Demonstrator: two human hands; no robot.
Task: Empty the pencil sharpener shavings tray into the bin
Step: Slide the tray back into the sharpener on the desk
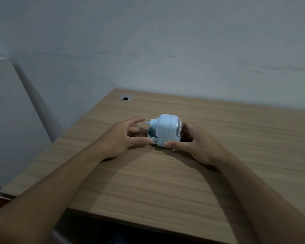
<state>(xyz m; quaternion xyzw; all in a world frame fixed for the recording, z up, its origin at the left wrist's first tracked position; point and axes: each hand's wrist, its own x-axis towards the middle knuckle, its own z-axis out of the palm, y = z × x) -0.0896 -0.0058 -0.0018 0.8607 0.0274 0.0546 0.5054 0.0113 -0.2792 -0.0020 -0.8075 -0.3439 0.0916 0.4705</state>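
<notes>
A pale blue pencil sharpener [164,129] stands on the wooden desk [165,182], near its middle. It has a clear dome on its right end and a small nozzle on its left end. My right hand [197,143] grips the sharpener's right side, thumb at its front lower corner. My left hand [125,136] is at its left side; the thumb presses the low front edge of the tray part [152,135], and the other fingers are spread behind it. No bin is in view.
A grey wall [148,50] rises behind the desk. A round cable hole [125,98] sits near the desk's far left corner. A white panel [7,111] leans at the left. The desk's left edge and near edge drop to a dark floor.
</notes>
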